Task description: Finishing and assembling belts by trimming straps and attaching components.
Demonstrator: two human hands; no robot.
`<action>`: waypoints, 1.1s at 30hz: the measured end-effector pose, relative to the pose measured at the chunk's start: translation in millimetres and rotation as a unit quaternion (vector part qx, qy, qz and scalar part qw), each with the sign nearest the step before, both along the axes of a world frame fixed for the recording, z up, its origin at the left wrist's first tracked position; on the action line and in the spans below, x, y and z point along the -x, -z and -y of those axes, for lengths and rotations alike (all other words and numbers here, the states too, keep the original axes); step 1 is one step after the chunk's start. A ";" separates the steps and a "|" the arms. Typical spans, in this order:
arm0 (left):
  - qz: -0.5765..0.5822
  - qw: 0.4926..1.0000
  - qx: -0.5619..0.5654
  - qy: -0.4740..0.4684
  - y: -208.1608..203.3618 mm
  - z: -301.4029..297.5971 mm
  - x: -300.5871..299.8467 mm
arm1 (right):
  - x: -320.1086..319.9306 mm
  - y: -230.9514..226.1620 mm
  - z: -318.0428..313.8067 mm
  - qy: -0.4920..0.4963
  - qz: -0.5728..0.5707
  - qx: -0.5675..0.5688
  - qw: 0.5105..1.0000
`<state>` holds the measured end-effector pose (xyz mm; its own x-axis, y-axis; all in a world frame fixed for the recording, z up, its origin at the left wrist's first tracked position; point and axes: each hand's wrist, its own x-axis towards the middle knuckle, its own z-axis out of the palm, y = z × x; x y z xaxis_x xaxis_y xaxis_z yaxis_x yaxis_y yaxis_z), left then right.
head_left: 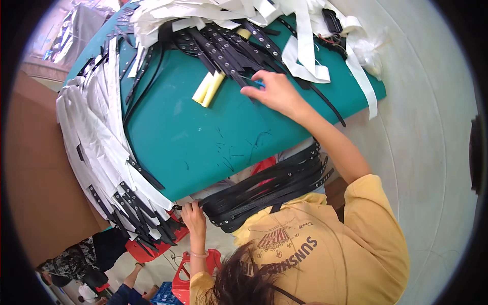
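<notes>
My right hand (pixel 277 94) is over the far part of the green table, its thumb and fingers closed round a small blue tool (pixel 259 83) that is mostly hidden. Right beside it lies a bundle of black straps with metal eyelets (pixel 223 53). My left hand (pixel 194 218) is low at the table's near left corner, its fingers pinched on the end of a black strap (pixel 177 207). More black eyelet straps (pixel 264 188) lie across my lap. White strips with black strap ends (pixel 96 132) hang over the table's left edge, close to the left hand.
The green table (pixel 178 132) has black scraps on it. Two yellow rolls (pixel 209 89) lie beside the bundle. White strips (pixel 193 12), a black device (pixel 332 21) and a clear plastic bag (pixel 368 53) are at the far side. Red stools (pixel 185 279) and other people (pixel 76 262) are lower left.
</notes>
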<state>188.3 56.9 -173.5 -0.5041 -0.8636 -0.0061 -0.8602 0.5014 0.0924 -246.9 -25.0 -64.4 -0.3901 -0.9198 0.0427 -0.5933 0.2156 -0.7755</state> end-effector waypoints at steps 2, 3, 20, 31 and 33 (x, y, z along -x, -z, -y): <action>0.020 1.000 0.011 -0.019 7.3 -1.0 -2.4 | -2.1 14.5 17.7 -0.046 0.018 -0.044 0.998; 0.041 0.999 0.015 -0.030 10.2 -2.7 -3.7 | -0.8 17.2 16.7 -0.065 0.054 -0.009 0.996; -0.740 0.352 -0.563 -0.104 -161.1 88.1 232.8 | -72.9 -43.6 -97.4 0.035 0.594 -0.005 0.804; -0.608 0.635 -0.444 -0.174 -163.6 48.1 139.0 | 72.9 -54.4 -96.0 -0.111 0.734 0.364 0.562; -0.524 0.682 -0.424 -0.284 -146.1 35.9 89.8 | 124.8 -59.7 -118.9 -0.153 0.679 0.411 0.589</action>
<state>98.4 21.0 -27.4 -0.2001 -0.8317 -0.5180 -0.1325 -0.5008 0.8553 -371.7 93.8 -4.7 -0.4001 -0.8419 0.3622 0.7806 -0.5201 -0.3467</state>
